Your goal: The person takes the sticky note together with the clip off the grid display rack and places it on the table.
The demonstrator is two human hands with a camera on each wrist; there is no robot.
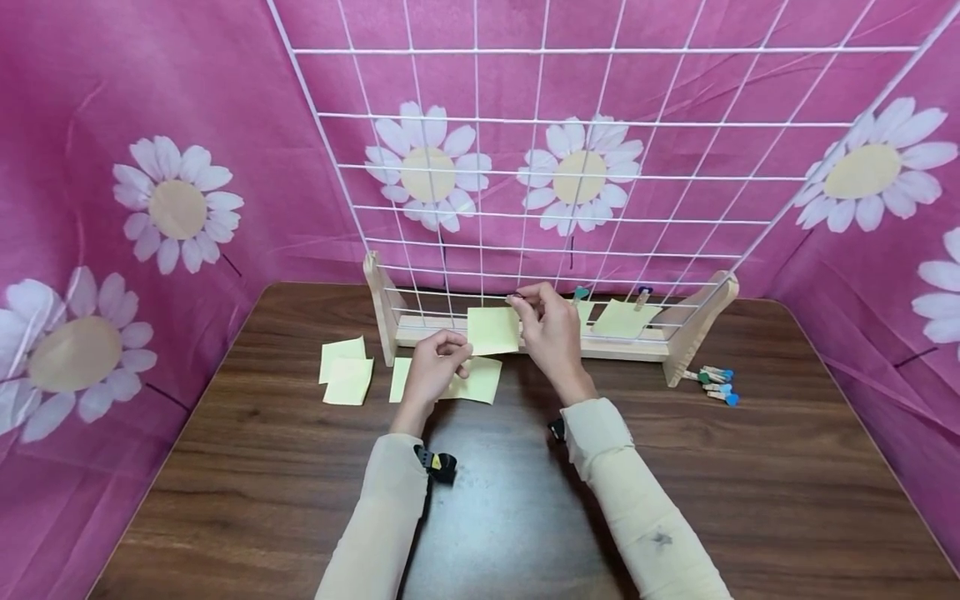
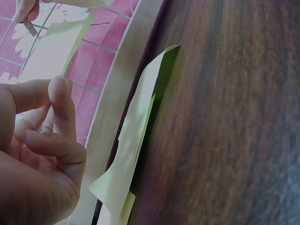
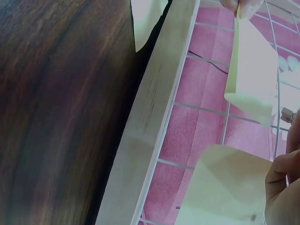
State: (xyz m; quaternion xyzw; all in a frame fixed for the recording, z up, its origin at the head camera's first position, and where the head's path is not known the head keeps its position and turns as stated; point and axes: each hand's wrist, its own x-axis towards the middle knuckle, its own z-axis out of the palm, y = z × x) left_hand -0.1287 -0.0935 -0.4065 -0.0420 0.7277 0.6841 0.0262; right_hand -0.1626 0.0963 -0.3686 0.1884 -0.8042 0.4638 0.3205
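My left hand [image 1: 435, 371] pinches a yellow sticky note [image 1: 492, 331] by its lower left corner, between thumb and forefinger. The note stands upright against the lower part of the white wire grid [image 1: 476, 171]. At its upper right corner, my right hand [image 1: 553, 333] holds a small wooden clothespin [image 3: 287, 115], its tip close to the note in the right wrist view. To the right, another yellow note [image 1: 626, 319] hangs on the grid from a dark-topped clothespin [image 1: 642, 300]. A note behind my right hand, partly hidden, hangs beneath a green-topped clothespin [image 1: 581, 293].
More yellow notes [image 1: 480, 383] lie on the dark wood table [image 1: 495, 533] under my left hand, others [image 1: 347, 382] farther left. Several small clothespins with blue and green tops [image 1: 718, 387] lie beside the right wooden foot [image 1: 701, 325] of the grid stand. Pink flowered cloth surrounds the table.
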